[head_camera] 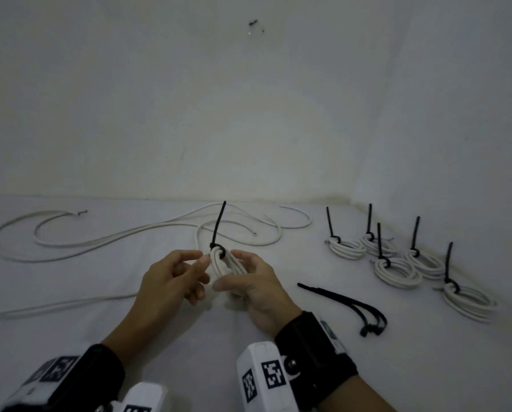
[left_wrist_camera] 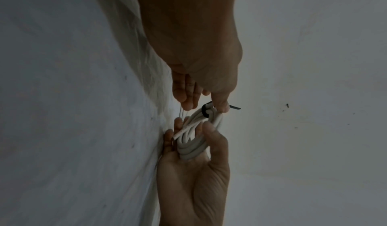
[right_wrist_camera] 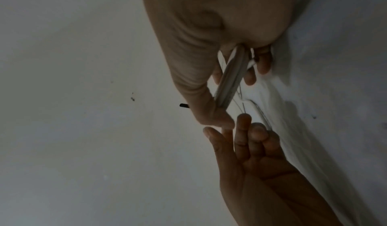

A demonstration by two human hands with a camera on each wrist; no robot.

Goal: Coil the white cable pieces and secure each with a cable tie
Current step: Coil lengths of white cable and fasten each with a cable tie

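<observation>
My right hand (head_camera: 248, 283) grips a small white cable coil (head_camera: 222, 264), held on edge just above the white surface. A black cable tie (head_camera: 217, 227) is cinched round the top of the coil, its tail pointing up. My left hand (head_camera: 174, 276) is beside the coil with its fingers fairly straight, the thumb and forefinger tips touching the coil near the tie. In the left wrist view the left thumb (left_wrist_camera: 220, 105) touches the coil (left_wrist_camera: 194, 140) at the tie (left_wrist_camera: 206, 112). The right wrist view shows the coil (right_wrist_camera: 230, 80) in my right palm and the left fingers (right_wrist_camera: 240, 138) spread.
Several tied coils (head_camera: 397, 270) with upright black tails lie at the right. Spare black cable ties (head_camera: 352, 304) lie just right of my right wrist. Loose white cables (head_camera: 100, 239) sprawl across the back left, and another (head_camera: 55, 306) runs off the left edge. A wall stands close behind.
</observation>
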